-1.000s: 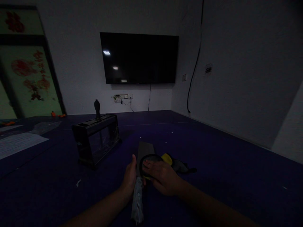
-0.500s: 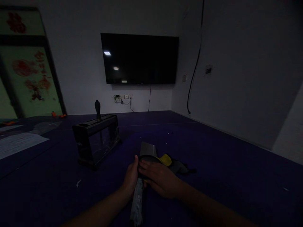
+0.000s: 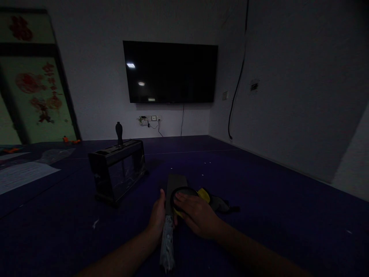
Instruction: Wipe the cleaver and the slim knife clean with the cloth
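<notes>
One dull-grey, mottled-handled cleaver: left hand grips it, right hand clasps a black-rimmed pad against it; clear-sided box beyond!

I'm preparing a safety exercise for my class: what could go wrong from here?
1. The bare left hand holds the cleaver beside its blade; it might get cut if that side is sharp, which I cannot tell.
2. The right hand presses the grey-and-yellow cloth against the blade; the cloth could slip, exposing bare fingers.
3. The picture is dim; if the room is too, misjudging the edge seems possible.
</notes>
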{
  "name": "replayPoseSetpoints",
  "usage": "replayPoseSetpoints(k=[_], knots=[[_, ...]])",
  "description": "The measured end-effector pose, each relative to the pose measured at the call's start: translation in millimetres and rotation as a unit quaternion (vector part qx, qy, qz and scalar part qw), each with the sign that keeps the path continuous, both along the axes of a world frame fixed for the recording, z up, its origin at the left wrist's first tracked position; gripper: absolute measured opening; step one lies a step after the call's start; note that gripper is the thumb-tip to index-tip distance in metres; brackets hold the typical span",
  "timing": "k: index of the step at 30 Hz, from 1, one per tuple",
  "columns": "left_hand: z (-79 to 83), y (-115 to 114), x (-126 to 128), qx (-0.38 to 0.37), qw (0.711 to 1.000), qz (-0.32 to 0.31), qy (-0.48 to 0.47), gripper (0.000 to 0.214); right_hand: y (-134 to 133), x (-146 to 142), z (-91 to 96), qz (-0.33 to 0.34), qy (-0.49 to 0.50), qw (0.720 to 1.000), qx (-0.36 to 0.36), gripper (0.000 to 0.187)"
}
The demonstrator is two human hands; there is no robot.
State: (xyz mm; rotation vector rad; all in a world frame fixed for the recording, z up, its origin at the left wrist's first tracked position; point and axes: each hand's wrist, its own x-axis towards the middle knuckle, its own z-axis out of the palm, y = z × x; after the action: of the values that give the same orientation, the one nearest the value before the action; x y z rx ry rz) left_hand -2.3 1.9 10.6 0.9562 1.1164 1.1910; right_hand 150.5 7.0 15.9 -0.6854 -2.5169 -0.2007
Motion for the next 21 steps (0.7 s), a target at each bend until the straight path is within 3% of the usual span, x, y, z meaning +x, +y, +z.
replayPoseSetpoints(k=[21], knots=[[0.1,0.9,-2.2,-0.023,0.999,0.007,-0.038,0.082,5.5,2.0,-6.6,0.007,0.026,1.000,0.007,0.046]])
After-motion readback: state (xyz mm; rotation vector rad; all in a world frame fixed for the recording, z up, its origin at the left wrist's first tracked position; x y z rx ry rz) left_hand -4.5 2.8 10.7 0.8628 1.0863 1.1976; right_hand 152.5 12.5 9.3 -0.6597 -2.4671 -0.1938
